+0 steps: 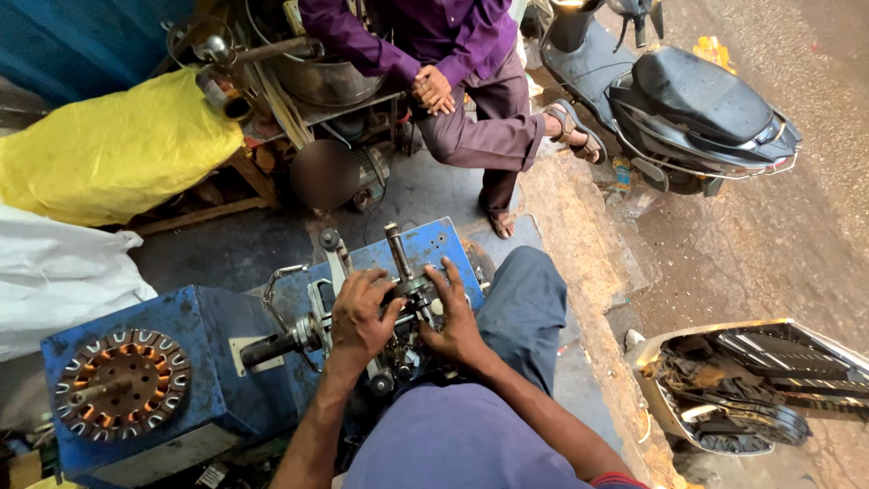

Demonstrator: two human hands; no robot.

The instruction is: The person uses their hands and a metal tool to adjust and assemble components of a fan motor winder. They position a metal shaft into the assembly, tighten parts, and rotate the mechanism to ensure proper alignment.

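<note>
My left hand (360,315) is wrapped over a metal part at the middle of a blue winding machine (208,362), beside its dark crank handle (272,346). My right hand (455,319) presses its spread fingers against the same metal mechanism (409,292) from the right side. What lies under the palms is hidden. A round stator with copper windings (119,383) sits on the blue machine's left block.
Another person in a purple shirt (425,32) sits ahead with clasped hands. A yellow sack (109,149) and white sack (54,272) lie at left. A dark scooter (688,100) stands at upper right, an opened scooter body (751,380) at right.
</note>
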